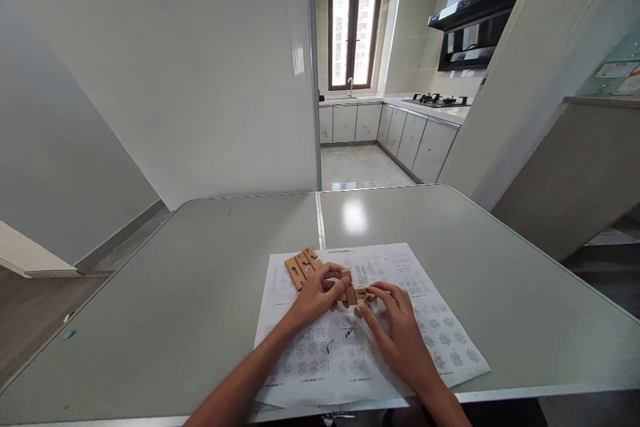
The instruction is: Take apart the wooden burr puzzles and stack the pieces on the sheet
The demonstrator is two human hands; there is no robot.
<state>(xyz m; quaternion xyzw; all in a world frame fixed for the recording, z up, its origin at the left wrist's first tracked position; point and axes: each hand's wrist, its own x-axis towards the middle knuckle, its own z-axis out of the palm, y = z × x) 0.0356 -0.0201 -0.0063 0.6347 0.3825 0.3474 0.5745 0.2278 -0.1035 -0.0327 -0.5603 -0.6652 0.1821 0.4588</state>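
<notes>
My left hand point(316, 295) is closed, thumb and fingers pinching pale wooden puzzle pieces point(351, 295) just above a printed sheet. From the other side, my right hand point(399, 328) has its thumb and fingertips on a piece marked with a black number point(361, 292), which looks like a 3. A smaller wooden end point(359, 309) shows by the right thumb. How the pieces join is partly hidden by the fingers. Beyond my left hand, notched, numbered wooden pieces point(295, 273) lie side by side on the sheet.
The white sheet point(435, 310), printed with small puzzle diagrams, lies near the front edge of a grey-green table point(165, 307). A seam runs across the tabletop behind it. Past the table are a white wall point(240, 80) and a kitchen with white cabinets point(345, 121).
</notes>
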